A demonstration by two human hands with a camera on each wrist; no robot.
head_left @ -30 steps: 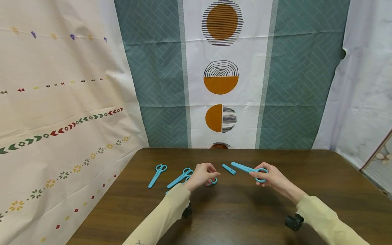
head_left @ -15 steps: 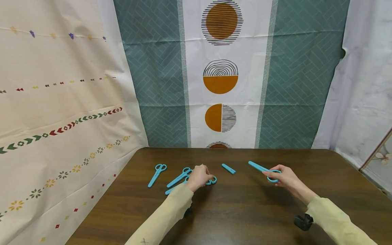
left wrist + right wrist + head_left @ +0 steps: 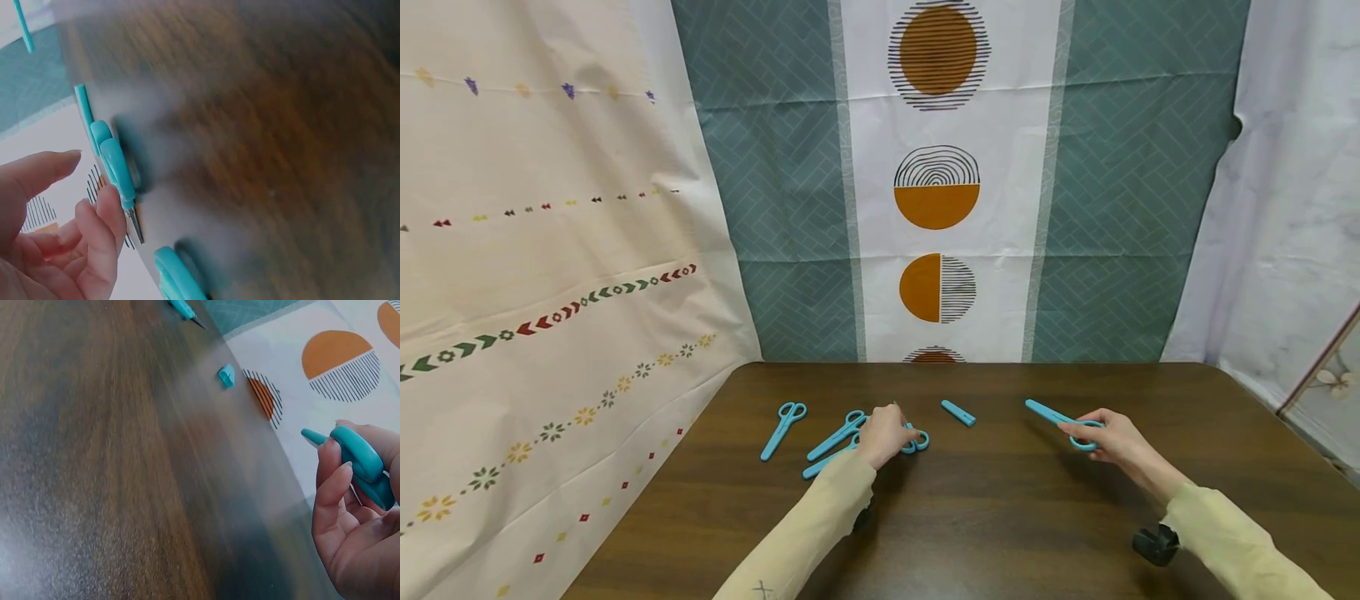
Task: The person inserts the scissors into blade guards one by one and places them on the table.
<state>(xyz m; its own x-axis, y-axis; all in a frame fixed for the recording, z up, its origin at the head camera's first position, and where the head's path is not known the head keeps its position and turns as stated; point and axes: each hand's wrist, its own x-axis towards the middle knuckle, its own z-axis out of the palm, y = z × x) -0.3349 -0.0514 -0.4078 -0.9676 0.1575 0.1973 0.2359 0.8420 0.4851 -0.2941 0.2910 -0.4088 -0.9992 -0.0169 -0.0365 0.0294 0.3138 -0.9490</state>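
My right hand [image 3: 1116, 442] grips light-blue scissors [image 3: 1052, 414] by the finger loops, above the right side of the table. A cover in the same blue hides their blades, which point to the far left. In the head view, my left hand [image 3: 887, 437] is over other scissors [image 3: 916, 442], hiding most of them. The left wrist view shows thumb and fingers apart, holding nothing, next to these scissors' handles [image 3: 119, 169]; a bare metal blade shows there. A loose blue blade cover [image 3: 958, 412] lies on the table between the hands.
Three more pairs of blue scissors lie to the left on the brown wooden table [image 3: 985, 517]: one pair [image 3: 784, 431] apart, another [image 3: 838, 435] beside the left hand, and a third [image 3: 831, 463] partly under it. Patterned cloth [image 3: 797, 200] hangs behind the table.
My right hand has moved right with the scissors, away from the loose cover. My left hand has shifted slightly left and lower toward the scissors beneath it.
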